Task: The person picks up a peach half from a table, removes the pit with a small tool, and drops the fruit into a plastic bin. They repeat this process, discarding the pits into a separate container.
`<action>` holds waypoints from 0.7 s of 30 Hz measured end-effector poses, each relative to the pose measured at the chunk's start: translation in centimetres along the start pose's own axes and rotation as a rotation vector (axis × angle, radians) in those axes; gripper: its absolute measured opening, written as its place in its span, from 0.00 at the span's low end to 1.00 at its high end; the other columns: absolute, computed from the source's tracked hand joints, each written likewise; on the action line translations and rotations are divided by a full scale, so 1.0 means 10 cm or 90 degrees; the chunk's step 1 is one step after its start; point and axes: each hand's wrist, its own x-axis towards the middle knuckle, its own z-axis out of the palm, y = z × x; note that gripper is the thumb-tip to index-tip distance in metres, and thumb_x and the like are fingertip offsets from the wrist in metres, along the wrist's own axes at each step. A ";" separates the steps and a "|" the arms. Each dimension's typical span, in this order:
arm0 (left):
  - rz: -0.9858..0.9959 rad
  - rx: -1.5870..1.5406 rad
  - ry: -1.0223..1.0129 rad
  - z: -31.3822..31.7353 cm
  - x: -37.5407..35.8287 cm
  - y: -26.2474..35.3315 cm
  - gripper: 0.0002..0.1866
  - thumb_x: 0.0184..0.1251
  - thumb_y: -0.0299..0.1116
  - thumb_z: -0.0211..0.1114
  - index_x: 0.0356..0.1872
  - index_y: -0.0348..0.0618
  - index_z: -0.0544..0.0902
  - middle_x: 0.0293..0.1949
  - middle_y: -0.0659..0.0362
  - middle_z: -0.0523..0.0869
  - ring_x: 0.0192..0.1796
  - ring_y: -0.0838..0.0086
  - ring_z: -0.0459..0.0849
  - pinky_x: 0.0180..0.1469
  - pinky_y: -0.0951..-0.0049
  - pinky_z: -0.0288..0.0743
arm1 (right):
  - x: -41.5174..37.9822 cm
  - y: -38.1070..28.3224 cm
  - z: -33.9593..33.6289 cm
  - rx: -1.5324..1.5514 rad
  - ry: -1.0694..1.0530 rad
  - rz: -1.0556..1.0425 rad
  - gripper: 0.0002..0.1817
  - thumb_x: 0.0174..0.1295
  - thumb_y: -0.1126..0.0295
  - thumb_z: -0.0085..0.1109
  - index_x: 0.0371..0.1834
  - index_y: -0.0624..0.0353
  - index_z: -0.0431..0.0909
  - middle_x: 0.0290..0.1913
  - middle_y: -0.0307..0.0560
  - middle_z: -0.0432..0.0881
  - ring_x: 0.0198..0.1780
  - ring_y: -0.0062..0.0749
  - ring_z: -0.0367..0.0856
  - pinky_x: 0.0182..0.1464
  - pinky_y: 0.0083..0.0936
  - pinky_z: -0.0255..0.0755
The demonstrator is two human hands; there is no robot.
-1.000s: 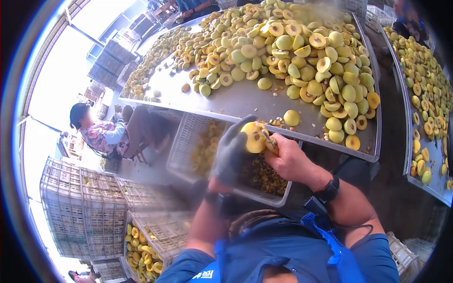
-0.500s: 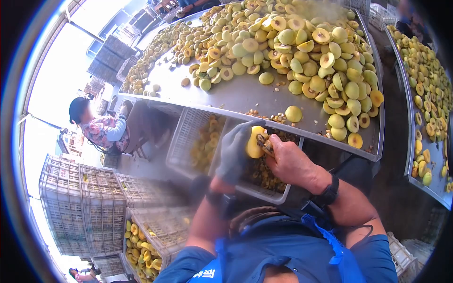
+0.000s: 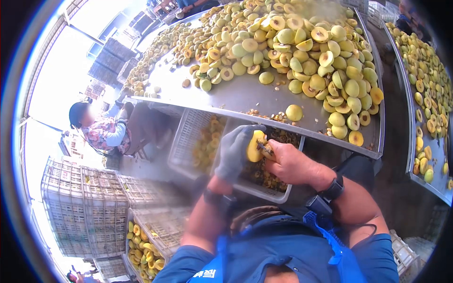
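My left hand [image 3: 236, 150], in a grey glove, is closed around a yellow peach half [image 3: 255, 146], its cut face turned to the right. My right hand [image 3: 293, 162] is bare and closed on a small pitting tool [image 3: 265, 149], whose dark metal end touches the fruit. Fingers hide most of the tool's handle. Beneath both hands stands a pale plastic crate [image 3: 275, 195] with brown and yellow scraps in it. Just beyond, one peach half [image 3: 294, 112] lies on the metal table [image 3: 226, 96] near several loose pits.
A large heap of peach halves [image 3: 306, 61] covers the table's far side. Another crate [image 3: 175, 155] with fruit is at the left. Stacked crates [image 3: 85, 207] rise at lower left. A seated person [image 3: 106, 127] works at the table's left end. A second fruit-covered table [image 3: 424, 108] is at right.
The peach half has turned in my left hand, its cut face now more edge-on. My right hand and tool have shifted only slightly. The seated person's arm has reached up to the table.
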 end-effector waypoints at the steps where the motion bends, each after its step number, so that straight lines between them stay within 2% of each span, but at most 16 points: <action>1: 0.025 0.041 -0.006 -0.02 0.01 -0.06 0.18 0.82 0.35 0.56 0.55 0.29 0.86 0.46 0.56 0.90 0.46 0.77 0.86 0.52 0.76 0.79 | -0.02 0.02 0.05 -0.062 0.016 0.045 0.15 0.65 0.73 0.56 0.53 0.69 0.74 0.41 0.70 0.85 0.47 0.64 0.86 0.49 0.45 0.78; 2: 0.051 0.081 -0.011 -0.04 0.01 -0.13 0.18 0.82 0.34 0.56 0.55 0.29 0.86 0.46 0.56 0.90 0.46 0.77 0.85 0.52 0.76 0.79 | -0.02 0.05 0.12 -0.127 0.031 0.087 0.16 0.65 0.73 0.56 0.53 0.69 0.74 0.41 0.70 0.85 0.47 0.63 0.86 0.49 0.44 0.78; 3: 0.012 0.031 0.000 -0.02 0.03 -0.14 0.18 0.82 0.34 0.57 0.55 0.29 0.86 0.46 0.56 0.90 0.46 0.77 0.85 0.52 0.76 0.79 | -0.01 0.07 0.14 -0.193 0.048 0.126 0.16 0.65 0.72 0.56 0.53 0.68 0.74 0.42 0.69 0.85 0.47 0.62 0.86 0.50 0.44 0.78; 4: -0.028 -0.019 0.007 -0.02 0.04 -0.14 0.18 0.82 0.34 0.57 0.55 0.29 0.86 0.46 0.56 0.90 0.47 0.77 0.85 0.52 0.76 0.79 | 0.00 0.07 0.12 -0.122 0.045 0.071 0.16 0.65 0.73 0.56 0.53 0.68 0.74 0.41 0.69 0.85 0.46 0.62 0.86 0.49 0.44 0.78; 6: -0.023 -0.012 0.006 -0.01 0.02 -0.07 0.17 0.81 0.34 0.57 0.55 0.29 0.86 0.46 0.56 0.90 0.46 0.77 0.85 0.52 0.76 0.79 | 0.00 0.08 0.07 0.022 0.041 -0.035 0.15 0.64 0.73 0.56 0.53 0.68 0.74 0.40 0.68 0.85 0.43 0.61 0.87 0.46 0.45 0.79; 9: -0.001 0.036 -0.013 -0.03 0.01 -0.14 0.17 0.81 0.33 0.57 0.58 0.29 0.84 0.50 0.54 0.89 0.50 0.75 0.85 0.55 0.74 0.79 | -0.01 0.06 0.06 -0.016 0.049 -0.002 0.15 0.65 0.74 0.56 0.53 0.67 0.74 0.39 0.65 0.86 0.39 0.54 0.88 0.42 0.44 0.79; 11: 0.026 -0.002 0.010 -0.01 0.04 -0.17 0.19 0.82 0.33 0.57 0.63 0.30 0.81 0.55 0.53 0.87 0.55 0.73 0.84 0.60 0.72 0.77 | 0.02 0.02 0.05 0.175 0.036 0.024 0.16 0.65 0.74 0.55 0.54 0.68 0.73 0.37 0.66 0.86 0.38 0.57 0.87 0.42 0.45 0.79; 13: 0.043 -0.127 0.084 0.16 -0.02 -0.06 0.21 0.83 0.34 0.56 0.67 0.30 0.78 0.61 0.52 0.85 0.61 0.72 0.82 0.66 0.69 0.75 | 0.04 -0.04 0.03 0.325 0.018 0.069 0.16 0.65 0.75 0.55 0.55 0.68 0.73 0.35 0.68 0.85 0.38 0.61 0.87 0.41 0.45 0.79; 14: 0.052 -0.088 0.098 0.21 -0.03 -0.11 0.22 0.84 0.36 0.55 0.68 0.31 0.77 0.63 0.51 0.83 0.63 0.71 0.80 0.68 0.68 0.73 | 0.05 -0.10 -0.01 0.381 0.009 0.101 0.16 0.65 0.75 0.54 0.55 0.69 0.72 0.34 0.69 0.84 0.38 0.63 0.87 0.40 0.46 0.79; 16: 0.070 -0.012 0.131 0.26 -0.08 -0.25 0.24 0.85 0.39 0.52 0.71 0.31 0.74 0.67 0.51 0.81 0.67 0.70 0.78 0.71 0.66 0.71 | 0.05 -0.08 0.04 0.284 0.055 0.086 0.15 0.65 0.75 0.54 0.54 0.69 0.72 0.33 0.72 0.83 0.37 0.68 0.86 0.39 0.48 0.79; 18: 0.042 -0.099 0.154 0.25 -0.08 -0.27 0.25 0.86 0.42 0.52 0.69 0.30 0.77 0.65 0.50 0.82 0.63 0.70 0.81 0.68 0.67 0.74 | 0.04 0.07 0.21 -0.023 0.169 -0.016 0.15 0.66 0.75 0.55 0.53 0.70 0.71 0.31 0.73 0.83 0.37 0.71 0.85 0.38 0.50 0.78; 19: 0.045 -0.106 0.161 0.25 -0.09 -0.26 0.25 0.86 0.42 0.53 0.68 0.30 0.77 0.64 0.50 0.83 0.62 0.70 0.82 0.67 0.67 0.74 | 0.02 0.10 0.23 -0.136 0.181 -0.001 0.15 0.66 0.74 0.56 0.52 0.71 0.71 0.32 0.73 0.83 0.38 0.72 0.85 0.37 0.53 0.78; 21: 0.051 -0.105 0.168 0.25 -0.11 -0.26 0.25 0.85 0.42 0.54 0.67 0.29 0.78 0.63 0.50 0.84 0.59 0.70 0.83 0.65 0.68 0.76 | 0.01 0.12 0.20 -0.140 0.203 0.007 0.15 0.66 0.74 0.58 0.52 0.71 0.71 0.31 0.71 0.84 0.38 0.71 0.85 0.38 0.53 0.78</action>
